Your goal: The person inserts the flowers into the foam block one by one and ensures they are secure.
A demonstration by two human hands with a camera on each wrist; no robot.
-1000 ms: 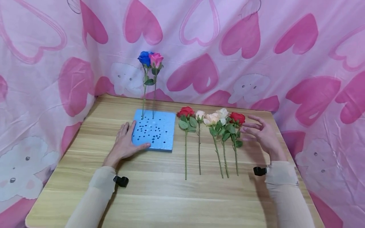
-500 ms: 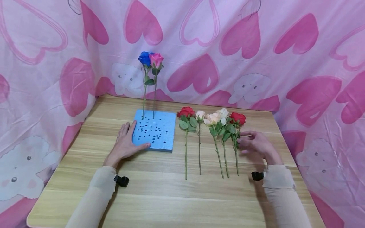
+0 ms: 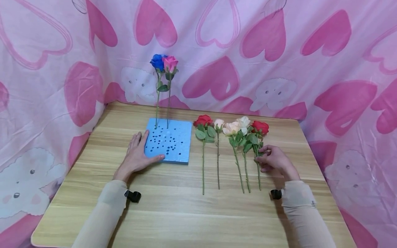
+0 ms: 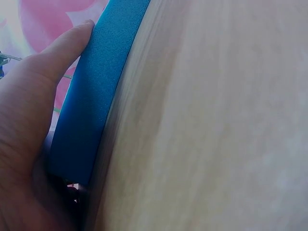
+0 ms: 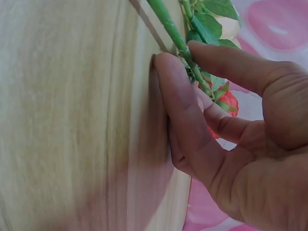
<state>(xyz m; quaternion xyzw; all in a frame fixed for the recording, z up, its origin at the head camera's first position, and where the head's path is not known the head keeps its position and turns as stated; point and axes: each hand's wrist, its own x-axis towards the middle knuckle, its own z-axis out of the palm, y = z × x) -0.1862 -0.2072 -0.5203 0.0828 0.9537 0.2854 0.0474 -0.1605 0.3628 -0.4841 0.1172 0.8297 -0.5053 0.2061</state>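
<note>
My left hand (image 3: 135, 156) rests spread along the left side of a blue foam block (image 3: 184, 150) full of holes; its thumb lies on the near edge. In the left wrist view the thumb touches the top edge of the block's side. A blue rose (image 3: 157, 62) and a pink rose (image 3: 170, 64) stand upright in the block's far left part. My right hand (image 3: 275, 160) pinches the stem of the rightmost red rose (image 3: 260, 127), below its leaves. In the right wrist view the green stem (image 5: 168, 26) lies between thumb and fingers.
Left of the held rose lie a white rose (image 3: 244, 122), a peach rose (image 3: 232, 128), a pale pink rose (image 3: 219, 124) and another red rose (image 3: 203, 120), stems towards me. A pink heart-print curtain (image 3: 211, 79) surrounds the wooden table (image 3: 198, 220).
My right hand has come in from the right and towards me, down onto the rightmost red rose's stem, and its fingers have closed there. The left hand has stayed on the foam block.
</note>
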